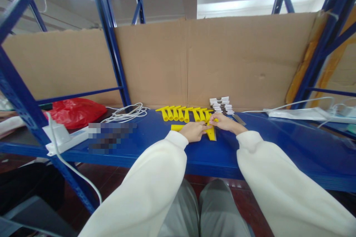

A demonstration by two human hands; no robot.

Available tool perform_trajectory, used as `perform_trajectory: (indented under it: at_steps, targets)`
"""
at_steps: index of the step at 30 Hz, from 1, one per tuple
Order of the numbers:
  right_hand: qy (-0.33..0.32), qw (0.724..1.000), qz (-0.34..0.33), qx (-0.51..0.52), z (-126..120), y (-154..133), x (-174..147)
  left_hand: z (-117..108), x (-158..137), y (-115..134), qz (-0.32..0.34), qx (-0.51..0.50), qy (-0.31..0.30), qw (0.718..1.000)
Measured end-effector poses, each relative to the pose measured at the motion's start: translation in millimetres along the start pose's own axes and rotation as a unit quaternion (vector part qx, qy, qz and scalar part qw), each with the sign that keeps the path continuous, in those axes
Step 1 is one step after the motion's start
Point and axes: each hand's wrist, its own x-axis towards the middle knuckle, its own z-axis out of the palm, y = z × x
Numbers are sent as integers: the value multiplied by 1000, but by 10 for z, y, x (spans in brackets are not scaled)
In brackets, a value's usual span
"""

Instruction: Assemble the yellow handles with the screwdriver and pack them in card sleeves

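Note:
On the blue shelf lies a yellow scraper [211, 134], its round handle to the left and its wide head to the right, with a thin pale strip along the head's edge. My left hand [193, 132] is closed over the handle close to the head. At the far end of the head, my right hand [223, 122] has thumb and fingers pinched together; whatever is between them is too small to make out. Behind my hands stands a row of several similar yellow scrapers [186, 115]. A stack of small white packets with dark marks [221, 106] sits beyond my right hand.
Cardboard [155, 66] walls off the back, between blue metal posts [111, 40]. To the left lie a red plastic bag [79, 112], a coiled white cable [130, 112] and a white power strip [72, 140]. A flat metal piece [239, 119] lies right of the packets.

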Motion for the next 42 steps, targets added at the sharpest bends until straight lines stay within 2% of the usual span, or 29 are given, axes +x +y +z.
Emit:
perform_trajectory:
  at_steps: [5, 15, 27, 32, 37, 42]
  targets:
    - [-6, 1000, 5, -1, -7, -1, -3, -4, -4, -1, 0, 3, 1, 1000]
    - [-9, 997, 69, 30, -7, -127, -22, -12, -9, 6, 0, -1, 5, 1000]
    - [-23, 997, 77, 19, -30, -142, -22, -11, -3, 14, 1, -1, 3, 1000]
    - [-16, 997, 81, 11, -29, -166, -27, -8, -4, 13, 1, -4, 7, 1000]
    - [2, 993, 119, -2, 16, -198, -16, -16, -2, 19, -1, 4, 4, 1000]
    - [28, 993, 118, -2, 100, -188, 7, -19, -1, 21, -11, 11, 3, 1000]
